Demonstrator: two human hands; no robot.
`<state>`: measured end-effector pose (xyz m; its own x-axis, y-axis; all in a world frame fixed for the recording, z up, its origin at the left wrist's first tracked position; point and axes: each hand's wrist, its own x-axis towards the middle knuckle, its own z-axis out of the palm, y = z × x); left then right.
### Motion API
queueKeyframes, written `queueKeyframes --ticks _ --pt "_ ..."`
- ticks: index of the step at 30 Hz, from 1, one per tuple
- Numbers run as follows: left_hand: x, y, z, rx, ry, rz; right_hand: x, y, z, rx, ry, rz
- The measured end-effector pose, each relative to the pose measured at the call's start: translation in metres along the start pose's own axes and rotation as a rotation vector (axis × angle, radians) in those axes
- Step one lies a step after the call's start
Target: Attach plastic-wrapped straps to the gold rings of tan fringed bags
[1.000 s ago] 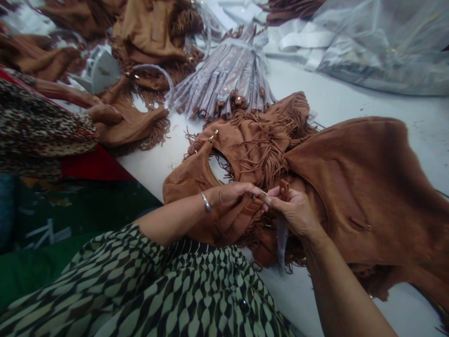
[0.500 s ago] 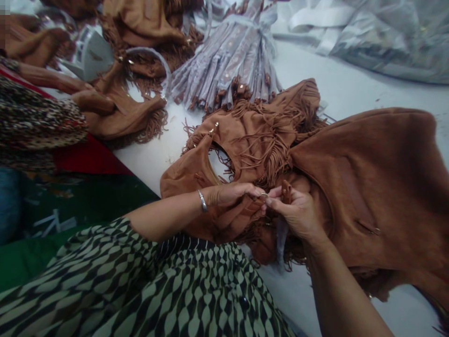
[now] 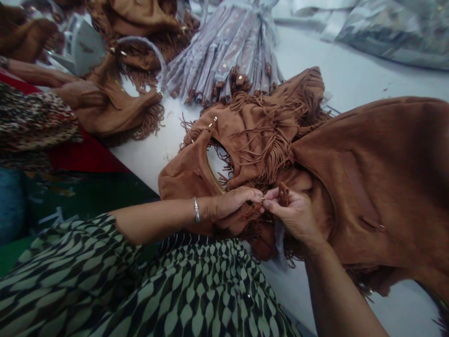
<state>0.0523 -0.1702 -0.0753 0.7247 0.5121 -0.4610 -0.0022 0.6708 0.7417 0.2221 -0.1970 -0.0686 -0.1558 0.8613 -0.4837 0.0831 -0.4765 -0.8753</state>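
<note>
Head: brown bags (image 3: 184,180) on white table (image 3: 365,65)

The near fringed handbag (image 3: 240,133) is showing rusty brown, the surface (image 3: 365,70) white, the near garment (image 3: 196,290) wavy pale green-and-black.

White bench (image 3: 365,65) before me, cool dim light. Left of me: dark green floor (image 3: 105,189), pale scraps (image 3: 59,214).

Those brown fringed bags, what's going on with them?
A person's left hand and right hand meet over a brown bag, pinching a small metal piece. A brown tab sticks up from the right hand. Nearby, a co-worker's hand is on another bag; wrapped strips lie beyond, bundled.
</note>
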Motion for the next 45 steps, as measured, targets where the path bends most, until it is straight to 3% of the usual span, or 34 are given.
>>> queueKeyframes --ticks 8,14,20,24,30,39,42,45 --pt "-0.007 -0.004 0.007 0.166 0.127 0.01 0.004 0.004 0.0 -0.013 -0.023 -0.004" --pt "-0.013 -0.006 0.006 0.293 0.074 0.038 0.002 0.0 -0.005 -0.004 -0.089 0.058" --pt "-0.016 -0.01 0.006 0.63 0.042 0.132 -0.017 -0.014 -0.029 -0.288 -0.249 -0.025" --pt "-0.013 -0.009 0.012 0.879 0.054 0.158 -0.036 -0.022 -0.034 -0.49 -0.286 -0.07" --pt "-0.012 -0.014 0.02 1.131 0.102 0.199 -0.051 -0.016 -0.024 -0.893 -0.207 -0.187" --pt "-0.015 -0.025 0.027 1.276 0.173 0.306 -0.052 -0.022 -0.027 -0.938 -0.337 -0.234" --pt "-0.016 -0.024 0.027 1.268 0.18 0.309 -0.052 -0.022 -0.028 -0.905 -0.306 -0.225" --pt "-0.017 -0.021 0.026 1.238 0.171 0.288 -0.053 -0.02 -0.029 -0.815 -0.253 -0.129"
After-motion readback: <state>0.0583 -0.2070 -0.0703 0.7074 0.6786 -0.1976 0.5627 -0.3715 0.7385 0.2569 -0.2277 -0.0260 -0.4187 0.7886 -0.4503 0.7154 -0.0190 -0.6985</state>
